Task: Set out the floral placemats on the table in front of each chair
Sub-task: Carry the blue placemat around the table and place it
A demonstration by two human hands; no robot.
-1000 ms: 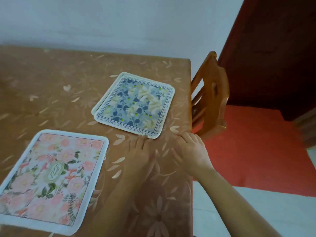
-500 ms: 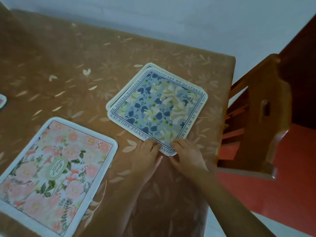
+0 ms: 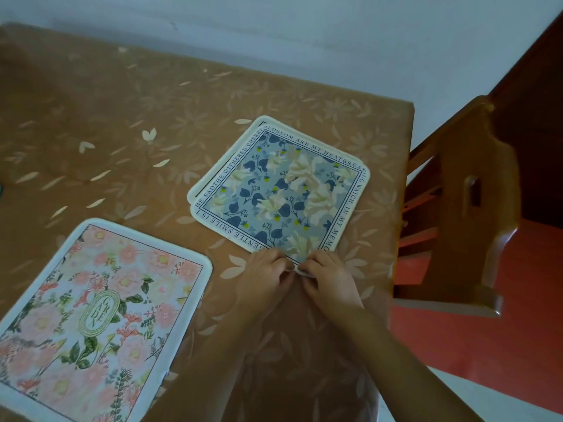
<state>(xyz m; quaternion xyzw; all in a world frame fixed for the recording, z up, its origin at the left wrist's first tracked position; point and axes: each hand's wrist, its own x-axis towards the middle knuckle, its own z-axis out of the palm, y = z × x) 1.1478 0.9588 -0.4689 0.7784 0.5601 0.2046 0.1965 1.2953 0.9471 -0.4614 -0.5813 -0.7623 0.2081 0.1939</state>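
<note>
Two blue floral placemats [image 3: 280,190], stacked, turned diamond-wise on table [image 3: 122,102] near right edge by chair [image 3: 466,208], near corner pinched by left hand [image 3: 265,275] and right hand [image 3: 327,277], pink placemat [image 3: 100,315] lying apart leftward.

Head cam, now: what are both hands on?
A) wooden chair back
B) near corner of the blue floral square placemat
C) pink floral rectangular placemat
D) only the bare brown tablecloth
B: the left hand and the right hand both pinch the near corner of the blue floral square placemat, while the pink floral rectangular placemat lies apart from them on the left.
</note>
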